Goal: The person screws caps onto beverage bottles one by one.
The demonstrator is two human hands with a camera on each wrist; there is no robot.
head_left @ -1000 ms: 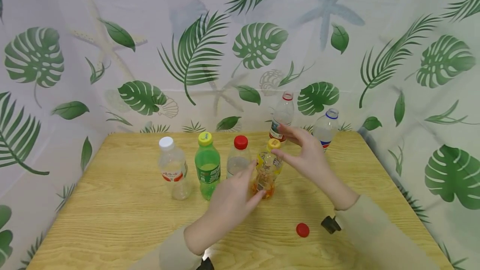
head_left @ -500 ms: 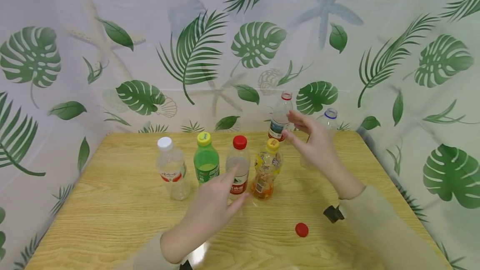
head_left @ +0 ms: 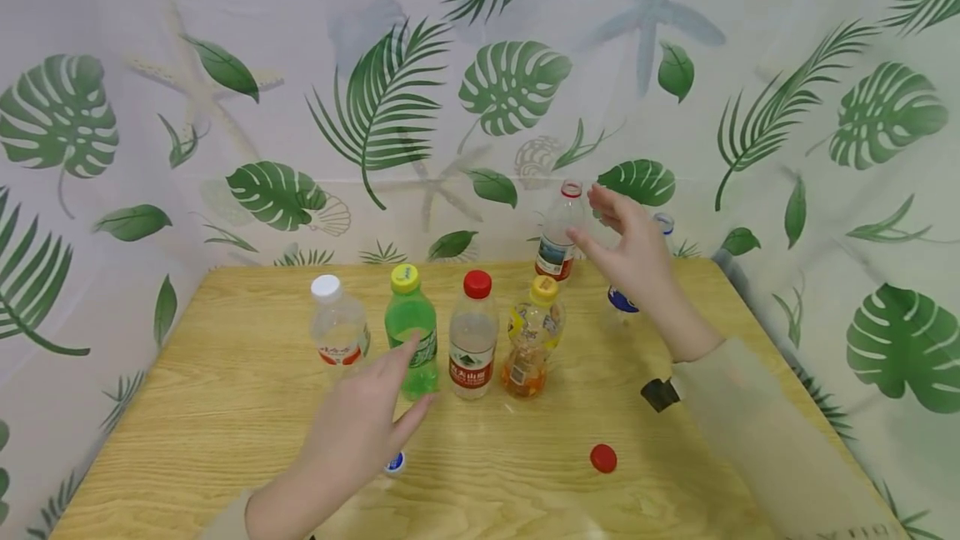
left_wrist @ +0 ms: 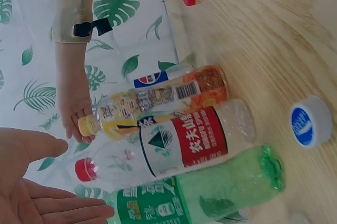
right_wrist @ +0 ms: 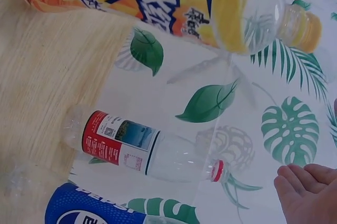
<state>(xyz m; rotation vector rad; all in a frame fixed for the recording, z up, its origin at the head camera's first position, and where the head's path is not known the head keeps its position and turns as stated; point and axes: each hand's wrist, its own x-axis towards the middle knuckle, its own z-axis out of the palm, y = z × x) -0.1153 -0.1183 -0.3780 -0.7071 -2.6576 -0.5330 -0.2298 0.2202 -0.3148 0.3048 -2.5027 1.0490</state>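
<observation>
Leftmost, the white-capped bottle (head_left: pixel 339 327) stands upright beyond the left hand (head_left: pixel 352 419). That grip is wide and holds nothing; its nearest bottle, the upright green bottle (head_left: pixel 411 315), lies ahead and slightly right. Whether the fingertips touch it, I cannot tell. A blue-topped cap (head_left: pixel 394 463) lies on the surface (head_left: pixel 247 323) beside this hand. Next come the red-capped bottle (head_left: pixel 472 332) and orange bottle (head_left: pixel 534 327), upright and capped. Behind, the uncapped red-ringed bottle (head_left: pixel 555 252), long axis vertical, stands just left of the right hand (head_left: pixel 630 248), the nearer hand, its grip wide and holding nothing. A red cap (head_left: pixel 603 458) lies nearer the person. The uncapped blue-ringed bottle (head_left: pixel 622 300) is partly hidden behind that hand. Contents are unclear.
</observation>
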